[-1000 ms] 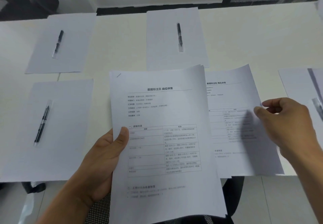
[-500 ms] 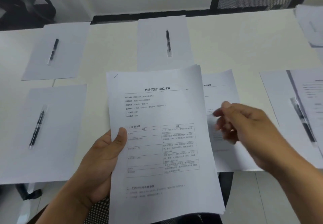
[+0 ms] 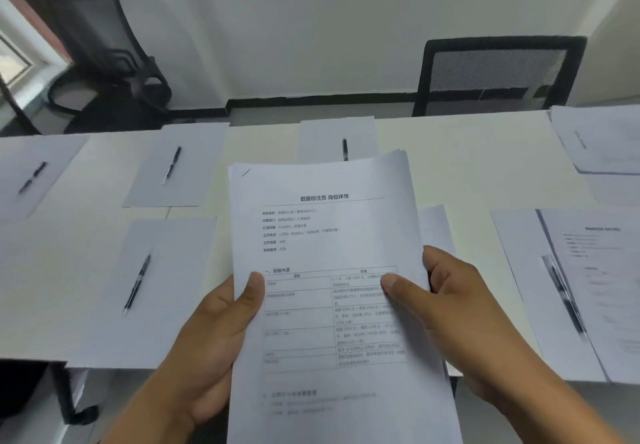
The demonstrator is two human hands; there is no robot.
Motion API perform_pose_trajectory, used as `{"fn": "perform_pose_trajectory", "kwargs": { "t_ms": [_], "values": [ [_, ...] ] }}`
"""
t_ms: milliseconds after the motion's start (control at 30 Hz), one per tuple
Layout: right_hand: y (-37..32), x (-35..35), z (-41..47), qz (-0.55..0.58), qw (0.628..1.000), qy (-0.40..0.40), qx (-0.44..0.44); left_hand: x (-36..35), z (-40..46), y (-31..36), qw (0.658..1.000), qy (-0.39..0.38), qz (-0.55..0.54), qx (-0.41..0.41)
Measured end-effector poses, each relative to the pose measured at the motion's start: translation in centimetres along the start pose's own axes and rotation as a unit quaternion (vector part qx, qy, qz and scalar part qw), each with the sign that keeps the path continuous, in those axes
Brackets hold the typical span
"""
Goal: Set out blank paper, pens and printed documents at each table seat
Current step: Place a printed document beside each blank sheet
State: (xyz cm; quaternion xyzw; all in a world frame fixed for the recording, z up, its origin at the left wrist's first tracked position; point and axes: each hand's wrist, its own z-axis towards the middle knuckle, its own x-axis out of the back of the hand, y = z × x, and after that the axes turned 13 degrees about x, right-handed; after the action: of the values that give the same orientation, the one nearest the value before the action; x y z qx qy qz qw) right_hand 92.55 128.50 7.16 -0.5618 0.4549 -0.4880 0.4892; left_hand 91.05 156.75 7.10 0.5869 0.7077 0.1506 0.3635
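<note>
A pale surface (image 3: 450,153) fills the middle of the view, with a thin seam running across its left part. Beyond its far edge on the right stands a black office chair (image 3: 498,75) with a mesh back, pushed up close. A second black chair (image 3: 107,63) sits well apart at the far left, tilted, beside a window frame (image 3: 14,52) at the picture's edge. Behind both rises a plain white wall (image 3: 311,21) with a dark skirting strip (image 3: 311,102) along its foot. Under the surface's near left corner a dark leg (image 3: 69,398) shows.
</note>
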Motion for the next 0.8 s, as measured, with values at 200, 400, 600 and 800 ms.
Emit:
{"fn": "perform_pose_trajectory", "kwargs": {
  "t_ms": [200, 400, 600, 800],
  "values": [
    [-5.2, -0.2, -0.6, 0.019, 1.000, -0.016, -0.001, -1.1, -4.6, 2.1, 0.999, -0.002, -0.004, -0.038],
    [-8.9, -1.7, -1.3, 0.014, 0.999, -0.032, 0.011, -0.6, -8.7, 3.3, 0.997, 0.017, -0.017, -0.073],
    [-11.9, -5.2, -2.2, 0.010, 0.998, -0.049, 0.033, 1.9, -12.4, 3.9, 0.995, 0.032, -0.029, -0.094],
    [-13.8, -10.5, -3.3, -0.001, 0.997, -0.056, 0.056, 6.5, -16.0, 5.1, 0.991, 0.050, -0.012, -0.123]
  ]
}}
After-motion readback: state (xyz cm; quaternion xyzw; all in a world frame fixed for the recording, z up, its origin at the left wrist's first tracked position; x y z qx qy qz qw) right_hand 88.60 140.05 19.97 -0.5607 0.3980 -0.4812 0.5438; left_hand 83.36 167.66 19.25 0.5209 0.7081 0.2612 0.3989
